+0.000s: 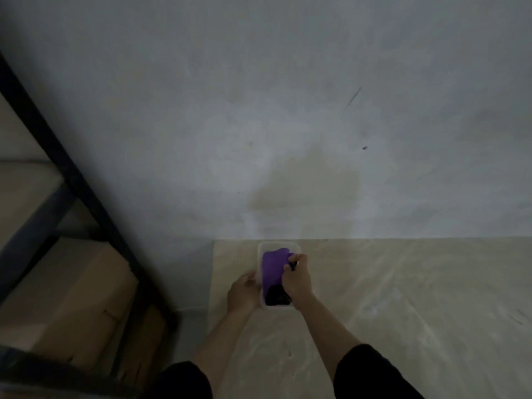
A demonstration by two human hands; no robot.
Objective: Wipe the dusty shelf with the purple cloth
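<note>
My right hand (296, 279) pinches the purple cloth (275, 266) lying lengthwise in the clear tub (260, 249), which my left hand (243, 292) clasps from its left side.

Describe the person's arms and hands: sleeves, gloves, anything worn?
Both hands, left hand and right hand, are bare, with no gloves; no rings or watch can be made out in the dim picture. Forearms are uncovered. Short black sleeves end near the elbows.

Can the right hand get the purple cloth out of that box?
Probably yes. The right hand is already on the purple cloth in the open clear box, which the left hand steadies; no lid covers it.
</note>
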